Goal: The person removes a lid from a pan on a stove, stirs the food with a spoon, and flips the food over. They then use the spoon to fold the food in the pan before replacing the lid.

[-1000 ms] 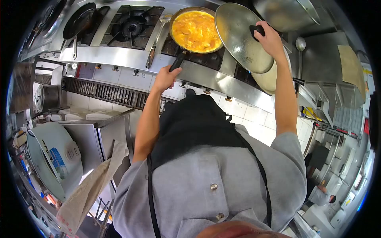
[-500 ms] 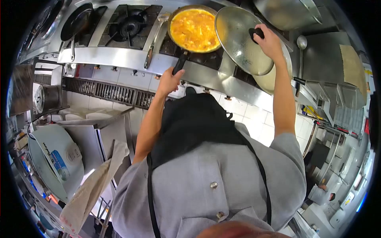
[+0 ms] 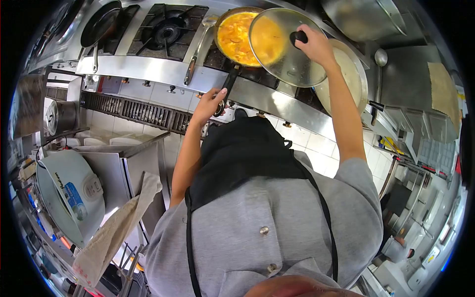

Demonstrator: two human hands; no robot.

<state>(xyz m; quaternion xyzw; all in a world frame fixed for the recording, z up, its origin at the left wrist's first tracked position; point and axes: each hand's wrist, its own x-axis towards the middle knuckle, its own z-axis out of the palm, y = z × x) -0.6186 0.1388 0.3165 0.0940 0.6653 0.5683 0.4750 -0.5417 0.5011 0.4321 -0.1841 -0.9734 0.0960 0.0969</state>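
At the top centre a frying pan [image 3: 226, 58] sits on the stove, filled with a yellow-orange egg-like mixture [image 3: 236, 38]. My left hand [image 3: 212, 104] is closed round the pan's black handle. In my right hand [image 3: 312, 43] is the black knob of a round glass lid [image 3: 289, 67]. The lid is tilted and overlaps the right part of the pan; whether it touches the rim I cannot tell. Right of the lid stands a wide pan of pale contents [image 3: 349, 79], partly hidden by my right forearm.
Left of the pan a metal spatula [image 3: 192, 64] lies across the stove edge. An unlit burner [image 3: 168, 32] and a dark frying pan [image 3: 101, 27] are further left. A large pot [image 3: 363, 20] and a ladle [image 3: 380, 58] stand right. Another person [image 3: 397, 249] is far off, lower right.
My right hand has moved left with the lid, which now covers more of the pan. My left hand remains on the handle. The view has shifted slightly.
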